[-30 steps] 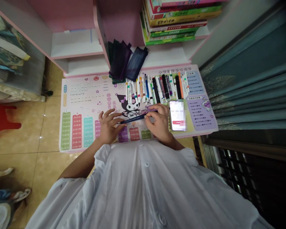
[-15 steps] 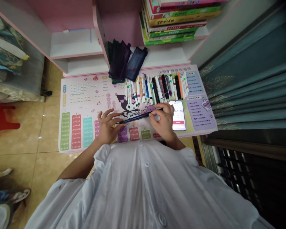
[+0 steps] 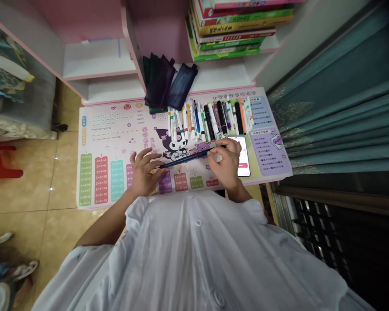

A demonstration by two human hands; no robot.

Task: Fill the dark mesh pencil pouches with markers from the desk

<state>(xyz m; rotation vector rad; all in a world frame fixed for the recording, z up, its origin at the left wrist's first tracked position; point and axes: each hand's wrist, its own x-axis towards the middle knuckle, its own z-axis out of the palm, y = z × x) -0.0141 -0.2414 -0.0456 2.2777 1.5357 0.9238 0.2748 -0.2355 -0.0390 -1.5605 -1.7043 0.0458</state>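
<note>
A dark blue pouch (image 3: 187, 159), seen nearly edge-on as a long narrow strip, is stretched slantwise between my hands above the desk. My left hand (image 3: 145, 172) pinches its left end between thumb and forefinger, with the other fingers spread. Near the opposite end, my right hand (image 3: 225, 162) grips its upper edge with thumb and fingertips closed. Whatever lies inside the pouch is hidden. Just beyond my hands, a row of markers and pens (image 3: 210, 119) lies side by side. A lit phone (image 3: 244, 155) rests under and beside my right hand, partly covered by it.
Several dark mesh pouches (image 3: 181, 86) lie overlapped at the back, against the shelf (image 3: 110, 88). A stack of books (image 3: 230, 36) stands on the right shelf. Printed sums and a cartoon cover the desk mat (image 3: 113, 147). A blue curtain (image 3: 327, 112) hangs at the right.
My right hand has slid a little to the right along the pouch's edge, covering more of the phone. My left hand keeps its pinch. The whole view has shifted slightly.
</note>
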